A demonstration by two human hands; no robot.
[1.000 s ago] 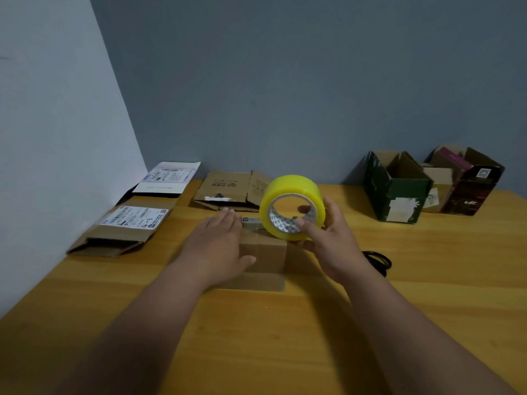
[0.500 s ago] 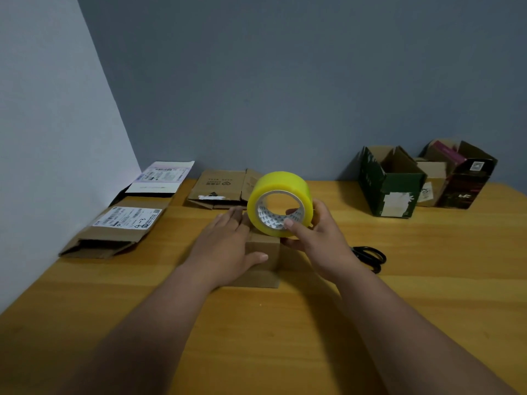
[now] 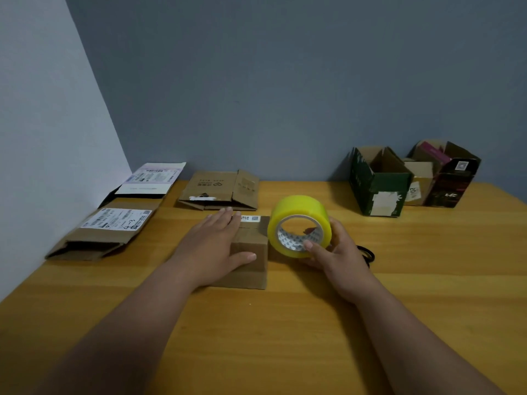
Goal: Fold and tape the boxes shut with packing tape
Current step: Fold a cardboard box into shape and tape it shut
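Tape roll has shifted right off the small box, now at its 3 o'clock; right hand fingers still curled round it. Left hand stays flat on the box, fingers straight. Wooden table, grey-blue wall; flattened boxes at 11, open green box at 2.

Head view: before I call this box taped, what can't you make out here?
- Box top seam: the left hand lies flat over it, so tape there cannot be told.
- Tape roll free end: not visible, hidden behind the roll and the right hand.
- Scissors: mostly behind the right hand.
- Label on the box: too small to read.
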